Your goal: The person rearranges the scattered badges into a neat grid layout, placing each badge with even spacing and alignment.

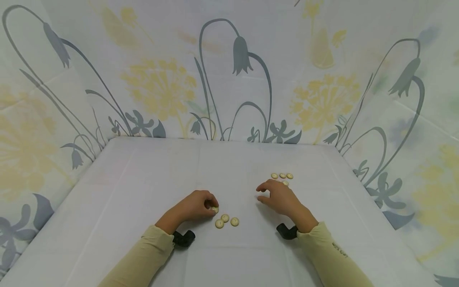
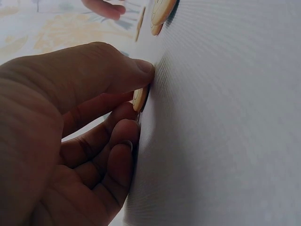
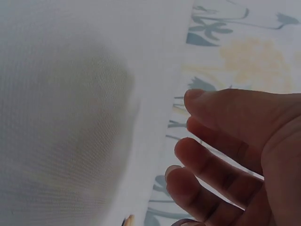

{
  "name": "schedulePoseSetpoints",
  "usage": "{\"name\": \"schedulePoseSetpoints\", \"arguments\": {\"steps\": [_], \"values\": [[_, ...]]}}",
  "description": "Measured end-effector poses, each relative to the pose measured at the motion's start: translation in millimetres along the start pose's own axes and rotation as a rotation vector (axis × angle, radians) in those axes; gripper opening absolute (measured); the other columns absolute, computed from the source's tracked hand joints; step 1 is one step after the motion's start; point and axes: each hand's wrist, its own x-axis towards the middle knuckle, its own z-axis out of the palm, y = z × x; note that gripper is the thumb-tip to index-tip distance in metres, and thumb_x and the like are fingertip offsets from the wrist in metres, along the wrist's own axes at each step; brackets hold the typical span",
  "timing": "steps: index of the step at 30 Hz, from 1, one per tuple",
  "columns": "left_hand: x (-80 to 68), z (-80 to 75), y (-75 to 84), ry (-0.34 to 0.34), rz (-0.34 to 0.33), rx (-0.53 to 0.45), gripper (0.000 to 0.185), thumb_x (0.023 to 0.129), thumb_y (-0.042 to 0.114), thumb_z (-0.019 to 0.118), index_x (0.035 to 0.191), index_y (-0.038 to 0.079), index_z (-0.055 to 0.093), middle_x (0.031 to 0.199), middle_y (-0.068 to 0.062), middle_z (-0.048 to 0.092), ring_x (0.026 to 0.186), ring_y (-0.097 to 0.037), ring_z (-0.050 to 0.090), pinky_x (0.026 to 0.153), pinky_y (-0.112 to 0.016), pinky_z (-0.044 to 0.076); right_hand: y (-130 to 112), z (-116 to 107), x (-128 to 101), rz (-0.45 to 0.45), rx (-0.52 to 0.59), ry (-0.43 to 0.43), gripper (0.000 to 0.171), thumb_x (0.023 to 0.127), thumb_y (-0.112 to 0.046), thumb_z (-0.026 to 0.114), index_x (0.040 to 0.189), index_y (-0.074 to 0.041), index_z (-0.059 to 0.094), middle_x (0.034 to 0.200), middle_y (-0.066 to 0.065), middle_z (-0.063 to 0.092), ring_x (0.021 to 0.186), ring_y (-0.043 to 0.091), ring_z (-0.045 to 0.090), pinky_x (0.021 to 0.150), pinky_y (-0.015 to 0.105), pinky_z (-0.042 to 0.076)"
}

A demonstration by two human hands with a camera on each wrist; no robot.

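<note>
Near the middle of a white tablecloth (image 1: 215, 167), slightly to the left: a person's left hand (image 1: 195, 204), thumb and fingertips pinched together on a small cream button (image 1: 214, 209), low over the cloth. Contact between this button and the cloth impossible to tell, with its face partly covered by the thumb. Just nearer and to the right, three loose buttons lying flat: a middle button (image 1: 224, 218) and a nearest button (image 1: 219, 223) side by side, seemingly touching, then a right-hand button (image 1: 234, 221) a little apart.

Farther right: the right hand (image 1: 281, 197), raised above the cloth, thumb and fingers apart, loosely curved and pointing left. Just beyond it, four more cream buttons: a far row made up of a left one (image 1: 274, 175), a centre one (image 1: 282, 175) and a right one (image 1: 289, 175), plus a fourth one (image 1: 285, 183) just nearer, partly hidden by the hand.

On both arms, pale sleeves (image 1: 140, 255), with a black device (image 1: 184, 238) at each wrist. At the far side, left and right: white hangings (image 1: 222, 8) printed with grey bell-shaped flowers and yellow blooms.
</note>
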Motion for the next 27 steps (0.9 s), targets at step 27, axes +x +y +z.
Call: {"name": "schedulePoseSetpoints", "arguments": {"steps": [27], "values": [[-0.1,1.0,-0.9,0.003,0.012,-0.001,0.012,0.084,0.017,0.074,0.095,0.016,0.072,0.088,0.005,0.062,0.081,-0.011,0.053,0.073,-0.029,0.046,-34,18,-8,-0.195,0.123,-0.117,0.021,0.085,-0.023,0.073,0.105,-0.018,0.073,0.099,-0.006,0.067,0.068,0.005,0.052,0.066,0.022,0.045]]}}
